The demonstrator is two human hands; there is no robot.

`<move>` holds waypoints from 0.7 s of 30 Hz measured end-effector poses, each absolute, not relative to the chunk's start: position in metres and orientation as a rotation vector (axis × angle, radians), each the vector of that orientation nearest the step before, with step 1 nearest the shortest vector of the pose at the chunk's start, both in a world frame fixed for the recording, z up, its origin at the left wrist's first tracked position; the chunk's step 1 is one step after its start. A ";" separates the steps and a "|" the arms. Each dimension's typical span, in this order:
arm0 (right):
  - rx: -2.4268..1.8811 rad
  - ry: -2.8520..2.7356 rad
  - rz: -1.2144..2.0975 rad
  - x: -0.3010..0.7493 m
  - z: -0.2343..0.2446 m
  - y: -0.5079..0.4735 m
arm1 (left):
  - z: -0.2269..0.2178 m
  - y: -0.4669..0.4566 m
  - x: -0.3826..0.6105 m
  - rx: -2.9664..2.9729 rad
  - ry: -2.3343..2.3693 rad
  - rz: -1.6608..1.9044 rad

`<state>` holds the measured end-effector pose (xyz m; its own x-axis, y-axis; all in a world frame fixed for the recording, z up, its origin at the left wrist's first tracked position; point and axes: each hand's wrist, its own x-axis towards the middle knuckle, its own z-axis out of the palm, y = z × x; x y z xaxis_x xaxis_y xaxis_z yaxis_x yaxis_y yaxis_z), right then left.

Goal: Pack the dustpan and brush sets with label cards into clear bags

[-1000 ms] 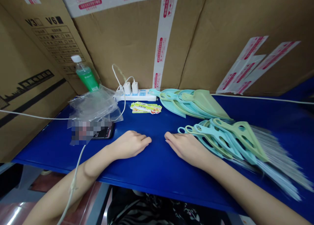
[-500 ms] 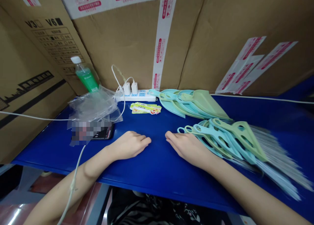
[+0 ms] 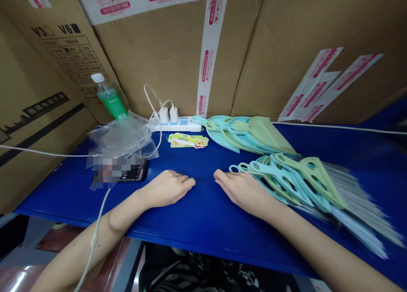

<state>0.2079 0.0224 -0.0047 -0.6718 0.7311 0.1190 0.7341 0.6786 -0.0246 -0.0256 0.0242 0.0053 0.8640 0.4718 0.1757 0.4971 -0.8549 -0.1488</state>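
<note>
Both hands lie flat and empty on a blue table (image 3: 193, 228), well apart, with bare tabletop between them and the fingers pointing toward each other. The left hand (image 3: 167, 188) holds nothing and touches only the tabletop. The right hand (image 3: 243, 193) holds nothing either, and sits just against the near end of a fanned stack of plastic brooms (image 3: 294, 181) in pale green and pale blue. The stack lies to the right of that hand, with its looped handles beside the fingers and its long bristles (image 3: 359, 207) spreading out further right.

Beyond the right hand, a row of matching plastic dustpans (image 3: 244, 134) overlaps in a line. Straight ahead, between the hands but further off, lie a small bundle of printed labels (image 3: 188, 140) and a white power strip (image 3: 178, 124) with two white chargers (image 3: 168, 114) plugged in.

Beyond the left hand are a phone (image 3: 136, 172), partly blurred out, and a crumpled clear plastic bag (image 3: 121, 137). Further off stands a bottle of green liquid (image 3: 110, 99). A white cable (image 3: 97, 228) hangs past the left forearm. Cardboard boxes (image 3: 159, 58) stand behind everything.
</note>
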 end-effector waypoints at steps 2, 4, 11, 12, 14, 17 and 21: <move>-1.213 -2.776 -0.035 0.208 -0.005 0.022 | 0.005 0.024 -0.026 -2.848 -0.752 -0.193; -1.214 -2.786 -0.025 0.207 -0.006 0.022 | 0.005 0.024 -0.026 -2.846 -0.758 -0.182; -1.214 -2.777 -0.002 0.206 -0.005 0.022 | 0.006 0.024 -0.025 -2.860 -0.765 -0.179; -1.215 -2.770 -0.003 0.206 -0.005 0.022 | 0.006 0.024 -0.025 -2.862 -0.765 -0.177; -1.223 -2.753 -0.010 0.208 -0.005 0.022 | 0.006 0.024 -0.026 -2.860 -0.768 -0.179; -1.237 -2.743 -0.035 0.209 -0.005 0.022 | 0.005 0.026 -0.026 -2.857 -0.752 -0.205; -1.241 -2.792 -0.027 0.207 -0.003 0.020 | 0.003 0.027 -0.024 -2.854 -0.703 -0.279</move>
